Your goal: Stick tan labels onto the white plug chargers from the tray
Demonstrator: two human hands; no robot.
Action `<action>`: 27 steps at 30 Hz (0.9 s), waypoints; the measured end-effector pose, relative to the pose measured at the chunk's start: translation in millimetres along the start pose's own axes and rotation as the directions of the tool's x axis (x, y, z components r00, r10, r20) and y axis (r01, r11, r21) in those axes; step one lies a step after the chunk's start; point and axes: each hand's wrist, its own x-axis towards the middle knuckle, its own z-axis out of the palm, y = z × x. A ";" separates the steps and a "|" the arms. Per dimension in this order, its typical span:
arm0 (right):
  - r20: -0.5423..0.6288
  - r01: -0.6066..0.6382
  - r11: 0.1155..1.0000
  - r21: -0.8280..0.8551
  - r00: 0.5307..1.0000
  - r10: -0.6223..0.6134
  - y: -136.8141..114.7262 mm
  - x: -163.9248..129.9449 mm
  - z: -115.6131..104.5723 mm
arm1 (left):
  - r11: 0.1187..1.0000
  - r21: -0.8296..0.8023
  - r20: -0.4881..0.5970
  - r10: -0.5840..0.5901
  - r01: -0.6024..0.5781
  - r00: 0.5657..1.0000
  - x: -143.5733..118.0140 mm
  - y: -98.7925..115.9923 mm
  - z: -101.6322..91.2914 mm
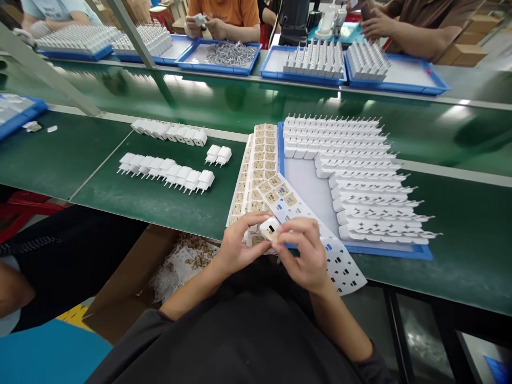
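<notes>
My left hand (239,246) grips a white charger plug (269,228) by its sides, its port face turned up towards me. Pinched at the edge of that face are the fingers of my right hand (303,250); whether a small sticker is between them I cannot make out. A partly used sticker sheet (340,261) slants under my hands, over the table edge. Beneath its upper end lie more sheets of tan stickers (264,154). To the right, a blue tray (392,250) holds rows of white charger plugs (360,186) with their pins up.
Left of the sheets, charger plugs stand in rows (166,169) on the green table (100,197), with a pair (218,154) apart. A carton of scrap (186,261) is below the edge. Across the belt, co-workers handle parts beside blue trays (220,69). A person's leg is at left.
</notes>
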 end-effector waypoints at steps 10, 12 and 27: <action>0.565 -0.230 0.958 0.168 0.819 0.097 -1.9 -25.0 55.0 | 0.752 0.635 -0.167 -0.092 0.178 0.982 20.6 -51.3 -54.1; 0.611 -0.241 0.954 0.179 0.787 0.084 -1.3 -30.3 68.5 | 0.598 0.785 -0.144 -0.076 0.160 0.987 30.6 -72.0 -61.9; 0.830 -0.584 0.805 -0.106 0.394 0.395 75.7 -71.6 247.8 | 0.388 0.908 -0.066 -0.246 0.161 0.967 67.7 -120.6 -86.1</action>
